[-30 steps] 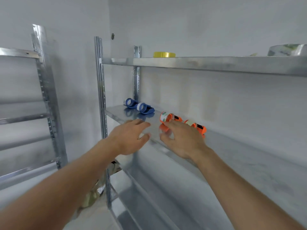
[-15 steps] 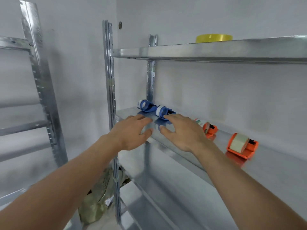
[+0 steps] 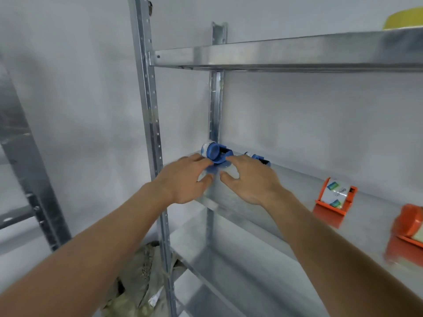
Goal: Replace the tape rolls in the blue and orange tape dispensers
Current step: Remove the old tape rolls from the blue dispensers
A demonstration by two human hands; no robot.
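A blue tape dispenser (image 3: 215,153) stands at the left end of the middle metal shelf (image 3: 231,200). A second blue dispenser (image 3: 258,157) behind it is mostly hidden by my right hand. My left hand (image 3: 186,180) and my right hand (image 3: 249,179) rest on the shelf edge just in front of the first blue dispenser, fingers spread, fingertips at its base; neither grips it. Two orange dispensers sit further right: one (image 3: 335,197) with a printed roll, one (image 3: 409,227) blurred at the frame edge.
A yellow tape roll (image 3: 404,19) lies on the top shelf (image 3: 274,54) at the upper right. Steel uprights (image 3: 150,124) frame the rack's left end. A second rack (image 3: 20,156) stands at left. A crumpled bag (image 3: 137,280) lies on the floor below.
Both hands have slid left along the shelf, from the orange dispensers to the blue ones. The view has moved closer and to the left.
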